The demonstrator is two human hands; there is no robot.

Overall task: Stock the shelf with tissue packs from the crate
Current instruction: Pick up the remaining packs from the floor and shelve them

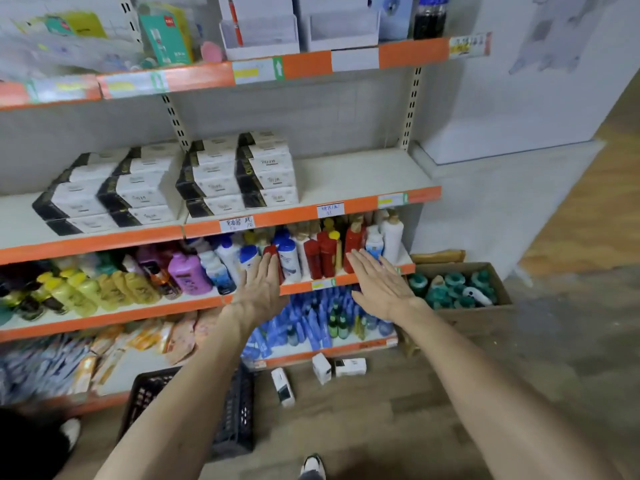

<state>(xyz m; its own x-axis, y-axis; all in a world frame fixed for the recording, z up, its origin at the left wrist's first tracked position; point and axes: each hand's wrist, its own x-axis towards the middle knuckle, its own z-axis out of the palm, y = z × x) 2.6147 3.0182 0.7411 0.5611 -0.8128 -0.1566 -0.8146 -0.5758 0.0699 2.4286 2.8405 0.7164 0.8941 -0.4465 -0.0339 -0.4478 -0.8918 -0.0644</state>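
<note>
Black-and-white tissue packs (pixel 239 174) stand in several stacks on the middle shelf (pixel 363 174), filling its left and centre; the right end is bare board. My left hand (pixel 263 289) and my right hand (pixel 381 285) are both held out flat with straight fingers, empty, in front of the bottle shelf below the tissues. The black plastic crate (pixel 235 414) sits on the floor beneath my left forearm, which hides much of it. Three tissue packs (pixel 322 368) lie loose on the floor to the right of the crate.
Shampoo and lotion bottles (pixel 311 254) crowd the shelf under the tissues. A cardboard box (pixel 485 317) of green-capped bottles stands on the floor at the right. Blue bottles fill the lowest shelf. My shoe (pixel 313 465) shows at the bottom edge.
</note>
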